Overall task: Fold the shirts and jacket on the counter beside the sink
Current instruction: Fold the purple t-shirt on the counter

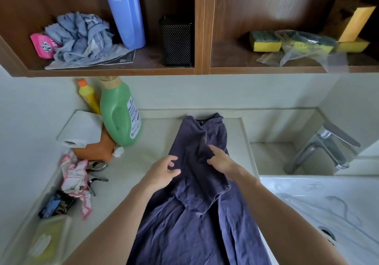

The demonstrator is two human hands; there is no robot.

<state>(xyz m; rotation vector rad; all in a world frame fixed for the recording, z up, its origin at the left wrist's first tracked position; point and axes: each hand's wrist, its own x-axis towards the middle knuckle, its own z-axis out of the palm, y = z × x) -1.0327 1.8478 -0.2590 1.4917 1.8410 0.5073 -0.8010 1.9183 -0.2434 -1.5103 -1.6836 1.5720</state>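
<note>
- While both hands work on the shirt (196, 184), the left hand (162, 172) has its fingers bent, and its thumb and forefinger pinch the left edge of the cloth.
- The right hand (220, 161) rests on the middle of the shirt with fingers curled, grasping a fold of fabric.
- The dark purple shirt lies on the tabletop (131, 178), between the green bottle (120, 117) and the sink (320, 203).
- Its long axis runs from the person toward the back wall; the collar end points to the wall.
- One sleeve lies folded over the body.
</note>
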